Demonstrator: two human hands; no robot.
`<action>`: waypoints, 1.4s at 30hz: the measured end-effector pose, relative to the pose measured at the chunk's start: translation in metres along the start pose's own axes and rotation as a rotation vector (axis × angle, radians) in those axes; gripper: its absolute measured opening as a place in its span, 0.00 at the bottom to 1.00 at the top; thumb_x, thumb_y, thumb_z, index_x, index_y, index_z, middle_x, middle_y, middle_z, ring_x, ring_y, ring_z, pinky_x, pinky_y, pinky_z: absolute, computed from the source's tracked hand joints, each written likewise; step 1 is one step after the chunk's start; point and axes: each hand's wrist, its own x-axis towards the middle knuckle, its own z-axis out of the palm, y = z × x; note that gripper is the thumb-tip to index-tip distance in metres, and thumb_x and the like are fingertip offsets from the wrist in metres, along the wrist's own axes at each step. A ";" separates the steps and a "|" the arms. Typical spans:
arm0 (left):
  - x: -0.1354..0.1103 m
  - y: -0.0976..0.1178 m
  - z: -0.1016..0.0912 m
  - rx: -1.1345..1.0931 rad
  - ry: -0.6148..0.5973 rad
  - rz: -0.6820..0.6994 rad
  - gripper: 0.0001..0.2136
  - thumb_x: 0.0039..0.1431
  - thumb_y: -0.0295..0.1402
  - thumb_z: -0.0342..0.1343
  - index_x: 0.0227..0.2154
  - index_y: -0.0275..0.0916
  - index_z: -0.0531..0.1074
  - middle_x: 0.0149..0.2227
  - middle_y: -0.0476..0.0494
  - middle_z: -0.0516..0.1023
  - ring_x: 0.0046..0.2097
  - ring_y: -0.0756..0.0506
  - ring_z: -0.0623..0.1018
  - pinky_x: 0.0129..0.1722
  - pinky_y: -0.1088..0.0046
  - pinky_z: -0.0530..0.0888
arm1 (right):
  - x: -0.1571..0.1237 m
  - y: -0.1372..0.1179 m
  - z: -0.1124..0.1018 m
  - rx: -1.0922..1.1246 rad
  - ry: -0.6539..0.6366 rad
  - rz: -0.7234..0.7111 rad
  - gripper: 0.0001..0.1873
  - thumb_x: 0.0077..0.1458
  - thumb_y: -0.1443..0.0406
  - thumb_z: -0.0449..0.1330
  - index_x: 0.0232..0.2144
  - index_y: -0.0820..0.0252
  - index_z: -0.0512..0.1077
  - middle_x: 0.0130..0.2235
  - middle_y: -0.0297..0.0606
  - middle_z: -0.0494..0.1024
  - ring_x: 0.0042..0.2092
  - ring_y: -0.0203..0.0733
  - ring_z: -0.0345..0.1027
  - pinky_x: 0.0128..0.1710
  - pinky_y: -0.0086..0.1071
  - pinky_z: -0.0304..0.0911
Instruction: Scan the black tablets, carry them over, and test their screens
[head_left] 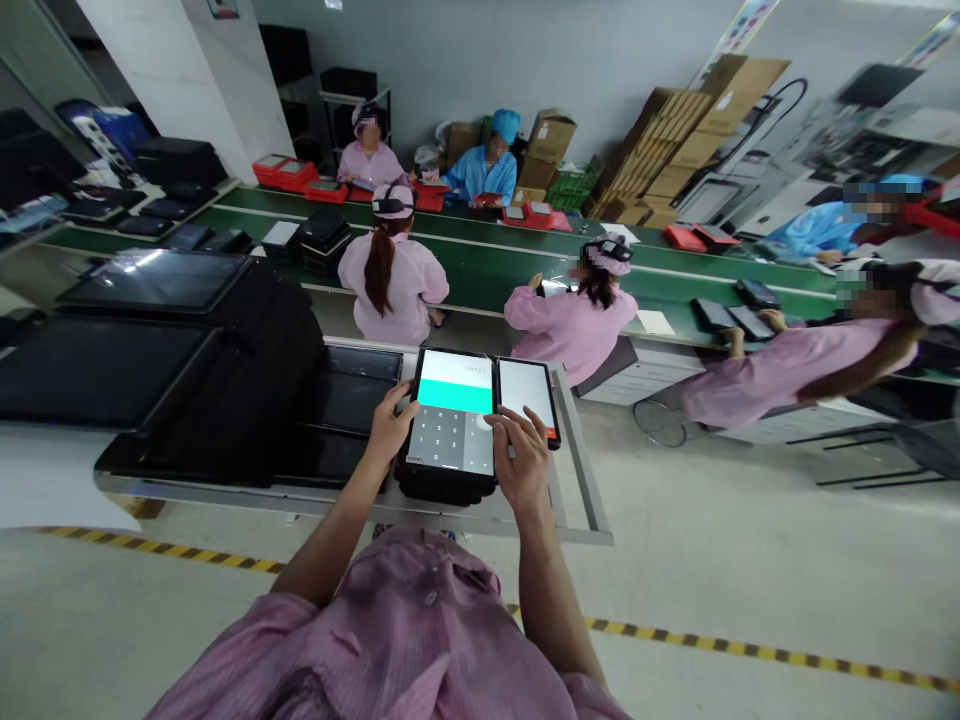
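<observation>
A tablet lies face up on a stack of black devices, its screen lit with a calculator keypad and a green band. My left hand grips the tablet's left edge, thumb at the front rim. Over the right side of the screen is my right hand; its index finger reaches onto the keypad while the other fingers are spread and hold nothing. Just right of the stack, partly behind my right hand, lies a second tablet with a white screen.
The cart's metal frame surrounds the stack. Black trays and large piles of dark panels stand to the left. Beyond, several people sit at a green workbench with red trays. Cardboard boxes lean behind it.
</observation>
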 end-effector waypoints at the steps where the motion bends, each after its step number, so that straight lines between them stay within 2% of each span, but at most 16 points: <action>1: 0.000 0.000 0.000 0.001 -0.002 0.005 0.19 0.59 0.35 0.67 0.53 0.42 0.87 0.64 0.39 0.84 0.69 0.34 0.79 0.73 0.56 0.71 | 0.000 0.000 0.000 0.001 0.000 -0.005 0.17 0.80 0.63 0.54 0.49 0.49 0.84 0.45 0.36 0.90 0.56 0.49 0.85 0.71 0.58 0.67; 7: -0.001 -0.002 0.002 0.005 0.008 0.007 0.20 0.59 0.34 0.66 0.54 0.41 0.87 0.65 0.38 0.83 0.70 0.33 0.78 0.74 0.55 0.71 | 0.003 -0.008 -0.003 -0.014 0.001 0.006 0.16 0.79 0.63 0.55 0.49 0.50 0.84 0.47 0.39 0.91 0.53 0.50 0.86 0.62 0.54 0.73; 9: 0.000 -0.003 0.002 0.002 0.011 0.004 0.20 0.58 0.33 0.66 0.54 0.42 0.87 0.65 0.38 0.83 0.70 0.33 0.78 0.74 0.55 0.71 | 0.006 -0.013 -0.005 0.006 -0.020 0.016 0.16 0.79 0.62 0.54 0.50 0.50 0.84 0.48 0.40 0.90 0.54 0.51 0.85 0.62 0.55 0.73; 16: 0.000 -0.003 0.001 0.023 0.004 0.005 0.20 0.58 0.32 0.67 0.54 0.42 0.86 0.65 0.38 0.83 0.70 0.32 0.78 0.75 0.54 0.69 | 0.024 -0.029 -0.002 0.103 -0.308 -0.096 0.15 0.79 0.58 0.56 0.59 0.48 0.80 0.56 0.40 0.88 0.68 0.55 0.77 0.70 0.59 0.70; 20: 0.001 -0.004 0.003 0.035 0.017 0.016 0.21 0.57 0.32 0.68 0.54 0.43 0.86 0.64 0.39 0.83 0.69 0.33 0.78 0.74 0.54 0.70 | 0.030 -0.034 0.003 0.105 -0.457 -0.148 0.18 0.80 0.57 0.55 0.64 0.47 0.77 0.59 0.39 0.87 0.74 0.55 0.70 0.76 0.64 0.62; 22: 0.001 -0.005 0.005 0.042 0.022 0.022 0.21 0.56 0.34 0.70 0.54 0.43 0.86 0.64 0.39 0.83 0.69 0.32 0.79 0.73 0.55 0.71 | 0.030 -0.033 0.004 0.093 -0.485 -0.175 0.19 0.79 0.56 0.56 0.65 0.47 0.76 0.59 0.38 0.87 0.75 0.55 0.68 0.78 0.66 0.58; 24: 0.000 -0.006 0.006 0.050 0.029 0.031 0.23 0.54 0.34 0.71 0.55 0.42 0.85 0.64 0.38 0.83 0.68 0.32 0.79 0.73 0.55 0.71 | 0.028 -0.028 0.003 0.072 -0.415 -0.165 0.18 0.79 0.57 0.56 0.65 0.48 0.76 0.60 0.39 0.87 0.73 0.54 0.71 0.78 0.65 0.58; 26: -0.001 -0.006 0.008 0.047 0.034 0.035 0.24 0.54 0.35 0.72 0.55 0.42 0.85 0.64 0.37 0.83 0.68 0.32 0.79 0.72 0.55 0.71 | 0.024 -0.021 0.001 0.039 -0.280 -0.112 0.18 0.80 0.59 0.55 0.64 0.48 0.76 0.60 0.40 0.87 0.70 0.54 0.74 0.76 0.64 0.61; 28: -0.002 -0.005 0.009 0.032 0.036 0.024 0.22 0.57 0.37 0.70 0.55 0.41 0.85 0.64 0.36 0.83 0.68 0.32 0.78 0.72 0.56 0.71 | 0.022 -0.012 -0.001 0.005 -0.165 -0.053 0.17 0.80 0.60 0.54 0.62 0.48 0.78 0.58 0.40 0.88 0.68 0.54 0.77 0.75 0.63 0.63; 30: -0.002 -0.005 0.009 0.020 0.033 0.006 0.19 0.60 0.39 0.68 0.54 0.42 0.85 0.63 0.37 0.84 0.68 0.33 0.78 0.72 0.56 0.71 | 0.021 -0.004 -0.001 -0.019 -0.110 -0.019 0.16 0.80 0.60 0.54 0.60 0.49 0.79 0.56 0.40 0.88 0.67 0.53 0.78 0.74 0.63 0.63; 34: -0.001 -0.008 0.008 0.018 0.030 -0.017 0.18 0.64 0.40 0.65 0.54 0.43 0.86 0.65 0.38 0.83 0.71 0.34 0.76 0.73 0.56 0.69 | 0.023 0.006 0.006 -0.048 -0.130 -0.004 0.16 0.80 0.58 0.54 0.56 0.50 0.80 0.54 0.41 0.89 0.66 0.54 0.79 0.74 0.64 0.62; 38: 0.000 -0.013 0.007 -0.035 0.035 -0.031 0.16 0.66 0.40 0.63 0.53 0.44 0.86 0.65 0.40 0.83 0.71 0.35 0.76 0.75 0.56 0.68 | 0.024 0.005 0.014 -0.027 -0.163 -0.025 0.15 0.80 0.58 0.54 0.57 0.50 0.80 0.55 0.41 0.89 0.66 0.54 0.79 0.74 0.63 0.61; 42: -0.001 -0.016 0.008 -0.060 0.047 -0.019 0.16 0.67 0.40 0.62 0.52 0.43 0.87 0.65 0.39 0.83 0.71 0.36 0.77 0.75 0.57 0.68 | 0.022 0.004 0.015 -0.050 -0.103 -0.008 0.15 0.80 0.60 0.54 0.53 0.50 0.81 0.51 0.39 0.90 0.62 0.52 0.82 0.74 0.63 0.61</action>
